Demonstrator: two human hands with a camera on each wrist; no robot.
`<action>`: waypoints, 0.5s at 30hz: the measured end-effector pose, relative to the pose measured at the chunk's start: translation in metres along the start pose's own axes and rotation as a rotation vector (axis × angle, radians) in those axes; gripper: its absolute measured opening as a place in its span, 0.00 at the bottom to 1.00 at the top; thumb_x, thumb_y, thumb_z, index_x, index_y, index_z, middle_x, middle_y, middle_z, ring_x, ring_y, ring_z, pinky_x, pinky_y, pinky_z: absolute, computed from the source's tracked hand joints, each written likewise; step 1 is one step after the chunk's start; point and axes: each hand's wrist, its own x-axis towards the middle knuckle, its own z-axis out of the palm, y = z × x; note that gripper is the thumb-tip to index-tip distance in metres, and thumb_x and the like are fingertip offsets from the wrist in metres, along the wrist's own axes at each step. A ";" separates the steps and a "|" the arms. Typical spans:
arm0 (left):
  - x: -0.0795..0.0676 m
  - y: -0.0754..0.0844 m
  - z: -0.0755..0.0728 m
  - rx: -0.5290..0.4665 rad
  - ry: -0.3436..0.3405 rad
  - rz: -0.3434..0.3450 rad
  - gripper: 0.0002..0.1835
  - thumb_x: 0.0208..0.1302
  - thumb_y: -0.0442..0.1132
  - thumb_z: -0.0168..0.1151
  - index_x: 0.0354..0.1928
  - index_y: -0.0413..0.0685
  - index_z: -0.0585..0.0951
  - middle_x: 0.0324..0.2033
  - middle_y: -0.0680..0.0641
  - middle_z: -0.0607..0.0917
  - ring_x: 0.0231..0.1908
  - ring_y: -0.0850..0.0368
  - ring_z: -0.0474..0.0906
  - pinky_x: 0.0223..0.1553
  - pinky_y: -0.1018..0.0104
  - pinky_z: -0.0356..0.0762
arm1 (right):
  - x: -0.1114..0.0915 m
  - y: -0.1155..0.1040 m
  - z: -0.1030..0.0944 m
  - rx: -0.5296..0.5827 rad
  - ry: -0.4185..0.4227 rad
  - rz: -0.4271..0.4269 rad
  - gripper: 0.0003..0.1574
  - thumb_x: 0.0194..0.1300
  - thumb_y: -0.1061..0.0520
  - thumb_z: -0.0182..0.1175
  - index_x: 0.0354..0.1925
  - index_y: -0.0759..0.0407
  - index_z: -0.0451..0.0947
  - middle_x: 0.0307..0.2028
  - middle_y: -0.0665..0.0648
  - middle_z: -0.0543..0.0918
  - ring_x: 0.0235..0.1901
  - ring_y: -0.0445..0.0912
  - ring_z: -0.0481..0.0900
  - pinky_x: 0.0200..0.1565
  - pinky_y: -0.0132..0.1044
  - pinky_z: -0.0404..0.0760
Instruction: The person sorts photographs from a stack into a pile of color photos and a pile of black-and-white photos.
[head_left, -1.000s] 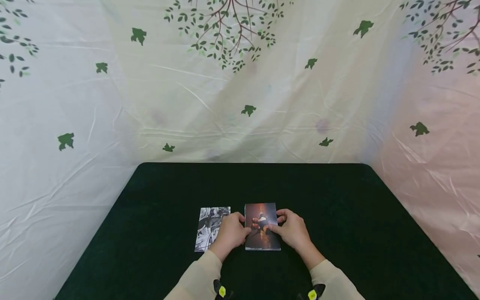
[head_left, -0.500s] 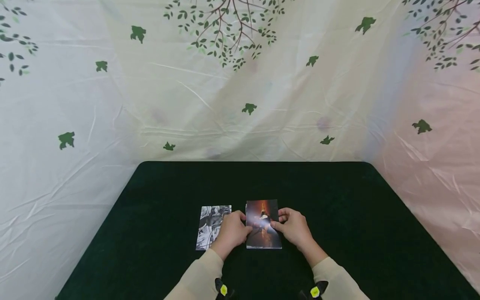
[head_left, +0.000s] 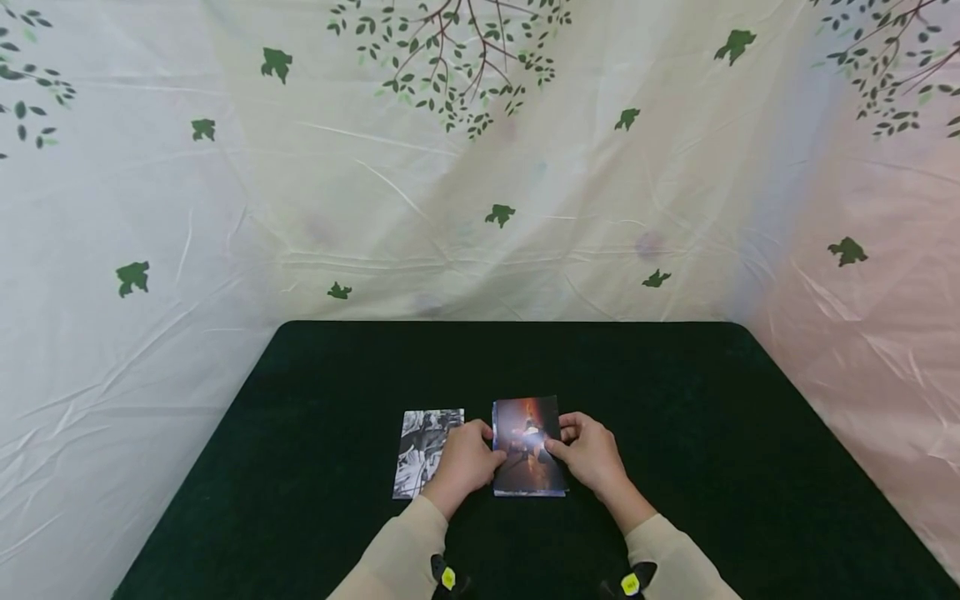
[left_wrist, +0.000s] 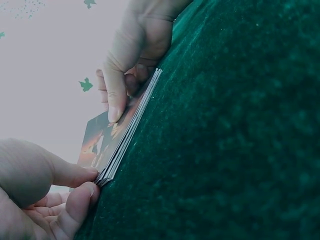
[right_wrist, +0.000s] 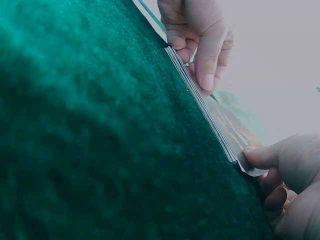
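Note:
A stack of glossy picture cards (head_left: 525,475), its top one reddish-brown with a figure, lies before me. My left hand (head_left: 461,462) grips the left side, thumb on top and fingers at the edge. In the left wrist view the stack's layered white edges (left_wrist: 131,127) show between both hands. My right hand (head_left: 591,454) pinches the top picture card (right_wrist: 232,127) at the right, thumb on its face. Its near right corner bends and juts past the stack in the right wrist view. Left of the stack, a black-and-white picture card (head_left: 420,450) is partly covered by my left hand.
Everything rests on a dark green cloth-covered table (head_left: 315,375) with rounded far corners. A pale curtain (head_left: 412,225) printed with leaves and green birds hangs behind and on both sides.
The top picture card has shifted slightly rightward over the stack, and cards beneath show at its left edge. My right hand has moved slightly right with it; my left hand keeps its grip.

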 end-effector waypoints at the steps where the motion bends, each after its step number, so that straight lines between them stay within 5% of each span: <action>1: 0.000 0.000 0.000 -0.001 -0.001 -0.002 0.16 0.58 0.36 0.68 0.45 0.35 0.77 0.16 0.51 0.78 0.15 0.59 0.76 0.18 0.66 0.75 | 0.000 0.000 0.000 -0.004 0.006 -0.006 0.24 0.55 0.55 0.72 0.49 0.58 0.76 0.35 0.53 0.80 0.29 0.45 0.74 0.30 0.37 0.73; 9: 0.000 0.002 0.000 0.019 0.004 -0.006 0.17 0.58 0.36 0.69 0.45 0.35 0.77 0.16 0.51 0.77 0.15 0.59 0.75 0.18 0.66 0.74 | 0.000 0.003 -0.001 -0.022 0.020 -0.032 0.25 0.55 0.54 0.72 0.49 0.57 0.76 0.39 0.54 0.79 0.30 0.45 0.74 0.31 0.37 0.74; 15: 0.001 0.002 0.000 0.067 0.054 0.033 0.15 0.59 0.38 0.67 0.43 0.35 0.78 0.16 0.52 0.76 0.16 0.60 0.74 0.19 0.67 0.73 | -0.001 0.001 -0.002 0.101 0.048 -0.020 0.14 0.62 0.55 0.65 0.46 0.58 0.80 0.33 0.53 0.82 0.31 0.46 0.78 0.31 0.37 0.77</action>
